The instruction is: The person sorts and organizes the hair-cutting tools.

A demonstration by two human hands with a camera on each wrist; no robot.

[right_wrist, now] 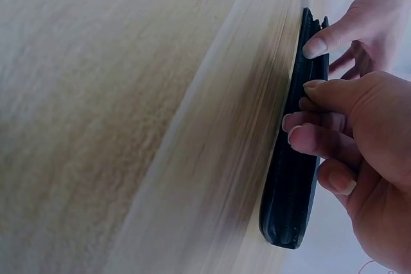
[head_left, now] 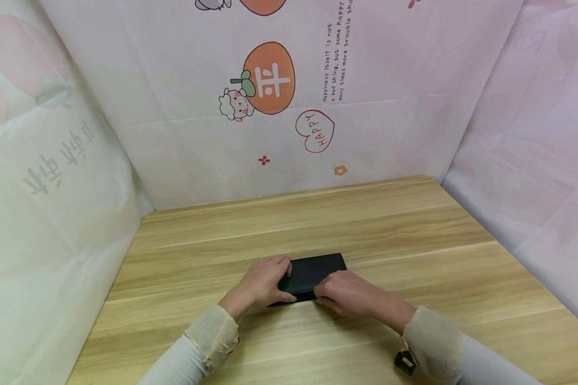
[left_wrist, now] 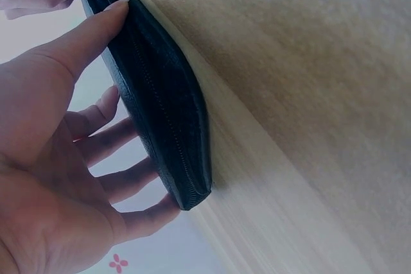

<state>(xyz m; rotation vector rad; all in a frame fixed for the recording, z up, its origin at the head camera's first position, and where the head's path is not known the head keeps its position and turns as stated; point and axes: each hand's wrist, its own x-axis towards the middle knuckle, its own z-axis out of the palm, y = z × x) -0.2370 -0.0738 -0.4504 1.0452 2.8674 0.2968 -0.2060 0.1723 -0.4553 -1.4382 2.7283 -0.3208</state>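
A long black zippered wallet [head_left: 313, 271] lies on the wooden table, its zipper edge turned toward me. My left hand [head_left: 266, 280] holds its left part, the thumb against the zipper edge and the fingers over the far side, as the left wrist view shows beside the zipper teeth [left_wrist: 157, 94]. At the middle of that same edge, my right hand [head_left: 344, 293] pinches the zipper pull between thumb and forefinger; the fingertips mostly hide the pull. In the right wrist view the wallet [right_wrist: 282, 203] shows its zipper side, and both thumbs are close together.
Under the wallet is a light wood-grain tabletop [head_left: 289, 224]. White printed cloth [head_left: 197, 155] hangs behind the table and along its left and right sides. A small black object [head_left: 405, 362] hangs at my right wrist.
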